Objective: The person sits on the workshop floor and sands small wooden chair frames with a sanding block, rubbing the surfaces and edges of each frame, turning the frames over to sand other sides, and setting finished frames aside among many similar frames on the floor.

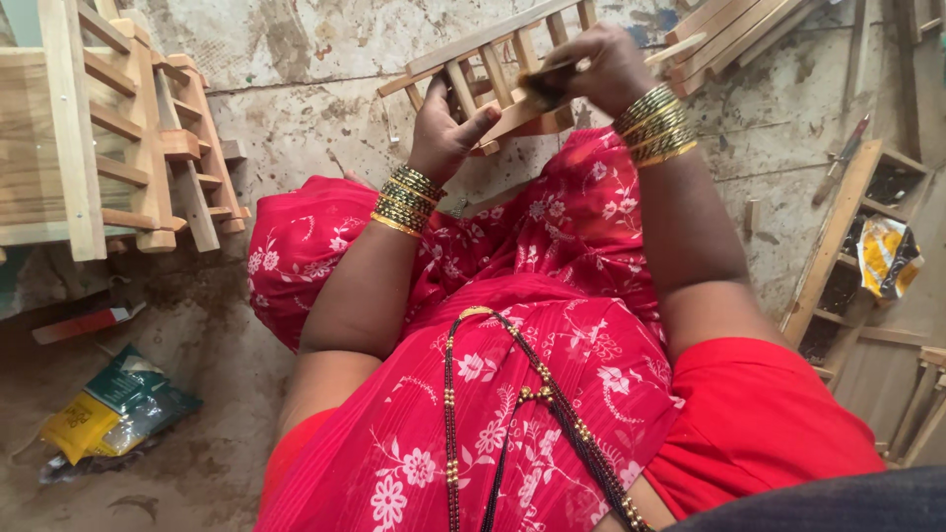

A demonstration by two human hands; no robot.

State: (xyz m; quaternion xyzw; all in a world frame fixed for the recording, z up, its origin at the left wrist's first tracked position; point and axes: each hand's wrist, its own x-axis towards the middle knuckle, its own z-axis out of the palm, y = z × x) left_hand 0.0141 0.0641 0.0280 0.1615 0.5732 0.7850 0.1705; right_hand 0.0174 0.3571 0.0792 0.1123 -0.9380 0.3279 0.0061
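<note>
Here, slatted wooden rack (493, 69) lies tilted, long axis rising rightward; left hand (445, 133) grips underside, right hand (591, 64) pinches small pad (540, 87).

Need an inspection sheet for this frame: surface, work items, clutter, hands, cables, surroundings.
Surface: dusty concrete floor, stained.
Work items: slatted wooden frame resting at the knees; small dark block pressed on it.
Clutter: plastic packets, flat red tool, crumpled wrapper.
Hands: left hand steadies the frame; right hand grips the block.
Cables: nothing seen.
Surroundings: stacked wooden frames on one side, wooden rack on the other.
</note>
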